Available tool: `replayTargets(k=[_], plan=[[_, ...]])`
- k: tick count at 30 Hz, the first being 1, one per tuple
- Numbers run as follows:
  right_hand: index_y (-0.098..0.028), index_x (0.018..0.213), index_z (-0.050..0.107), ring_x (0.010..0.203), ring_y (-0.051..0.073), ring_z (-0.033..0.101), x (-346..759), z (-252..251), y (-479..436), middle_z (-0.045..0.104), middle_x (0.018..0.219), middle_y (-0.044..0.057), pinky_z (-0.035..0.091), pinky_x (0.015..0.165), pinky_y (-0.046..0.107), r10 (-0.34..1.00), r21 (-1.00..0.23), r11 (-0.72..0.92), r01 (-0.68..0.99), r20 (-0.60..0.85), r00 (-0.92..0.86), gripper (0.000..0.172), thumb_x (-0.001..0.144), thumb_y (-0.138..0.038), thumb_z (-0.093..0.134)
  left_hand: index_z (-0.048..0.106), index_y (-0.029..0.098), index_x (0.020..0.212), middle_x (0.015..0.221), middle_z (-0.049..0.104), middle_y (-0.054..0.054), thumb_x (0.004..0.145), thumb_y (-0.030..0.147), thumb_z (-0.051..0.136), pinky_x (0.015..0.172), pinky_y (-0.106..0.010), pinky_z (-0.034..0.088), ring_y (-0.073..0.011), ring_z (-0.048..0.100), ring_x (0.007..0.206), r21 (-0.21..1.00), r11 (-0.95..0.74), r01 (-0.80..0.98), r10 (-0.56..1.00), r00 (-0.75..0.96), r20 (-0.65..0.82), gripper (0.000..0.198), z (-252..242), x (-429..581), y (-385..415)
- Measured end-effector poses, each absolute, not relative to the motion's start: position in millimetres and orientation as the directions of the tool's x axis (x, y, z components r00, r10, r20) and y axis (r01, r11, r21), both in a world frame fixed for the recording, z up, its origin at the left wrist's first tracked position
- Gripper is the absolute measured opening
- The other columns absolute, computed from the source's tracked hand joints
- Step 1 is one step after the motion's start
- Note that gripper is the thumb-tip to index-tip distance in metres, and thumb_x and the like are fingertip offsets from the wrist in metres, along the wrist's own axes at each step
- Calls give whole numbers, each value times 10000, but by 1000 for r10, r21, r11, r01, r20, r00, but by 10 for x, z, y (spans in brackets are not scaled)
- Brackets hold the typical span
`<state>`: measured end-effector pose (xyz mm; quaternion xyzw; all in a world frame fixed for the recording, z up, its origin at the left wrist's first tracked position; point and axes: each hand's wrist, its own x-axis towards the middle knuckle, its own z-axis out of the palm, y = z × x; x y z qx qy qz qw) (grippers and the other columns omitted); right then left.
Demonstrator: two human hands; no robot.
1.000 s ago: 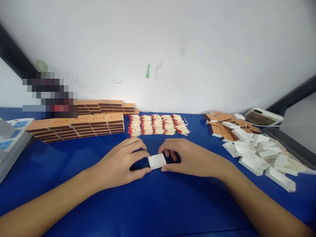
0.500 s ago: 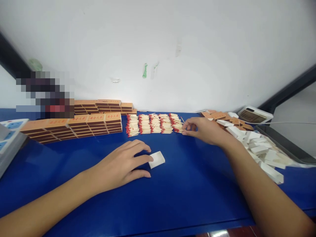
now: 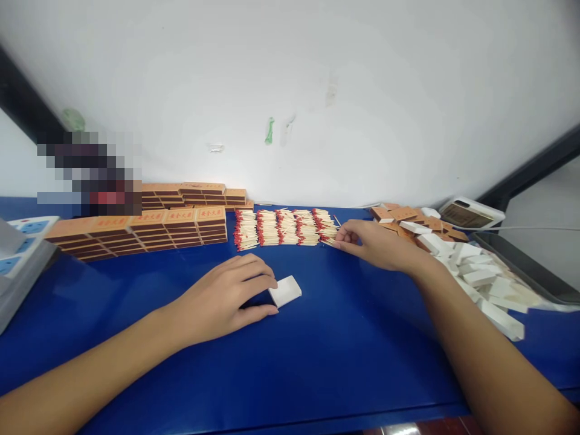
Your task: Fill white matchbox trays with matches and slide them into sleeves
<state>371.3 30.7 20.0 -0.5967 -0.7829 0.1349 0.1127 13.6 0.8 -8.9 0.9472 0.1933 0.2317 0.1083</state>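
Note:
A small white tray [image 3: 287,292] lies on the blue table. Thumb and fingers of my left hand [image 3: 229,297] rest at its left end, closed around that edge. Several bundles of red-tipped matches [image 3: 267,228] stand in a row near the wall. At the rightmost bundle [image 3: 324,226], my right hand [image 3: 369,241] has its fingertips pinched together on matches at the lower right; how many it holds is hidden.
Stacked orange matchboxes [image 3: 148,228] line the left, beside a white and blue power strip [image 3: 31,232]. To the right lie loose orange boxes [image 3: 402,213], a heap of white trays [image 3: 480,275], a cable and a dark container [image 3: 530,266].
My left thumb and fingers have closed in on the tray's left end. The fingertips of my right hand have drawn together at the rightmost matches. The view has shifted slightly.

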Motion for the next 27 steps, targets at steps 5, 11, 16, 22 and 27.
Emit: replayTargets(k=[5,11,16,22,27], plan=[[-228,886,652,758,205,644,3586,239,241,729,900,66,478,671,319,950,-395,301,868,41,-311,288,1004,-481,583,688,197,1229,1202,728,-88,1026,398,716,975,-400,562,-244,664,1114,328,-888,323,435,821,368,287,-118,135,11],[-224,885,674,741,201,632,3417,209,197,721,860,54,473,669,324,918,-446,351,823,-8,-396,253,1006,-432,595,694,196,1137,1153,733,-73,1022,378,725,958,-379,548,-225,665,1071,337,-890,308,428,822,377,217,-128,153,6],[-214,893,692,755,201,630,3391,176,201,721,864,55,459,679,327,918,-426,364,828,13,-397,234,1010,-399,608,695,197,1095,1127,739,-65,1034,314,708,934,-365,547,-219,671,1064,359,-875,326,452,816,361,133,-108,145,19],[-206,883,693,732,188,614,3405,192,189,708,848,53,456,663,321,907,-445,404,799,81,-413,261,1017,-420,625,690,190,1050,1120,744,-67,988,391,769,926,-380,556,-234,677,1059,368,-867,335,465,808,361,225,-107,138,13],[-214,894,716,718,164,602,3248,218,112,695,835,26,460,665,307,887,-517,452,727,169,-431,212,1021,-376,663,673,207,1120,1142,748,-64,991,377,758,921,-384,568,-240,697,1065,380,-841,386,515,787,340,230,-105,136,5]])
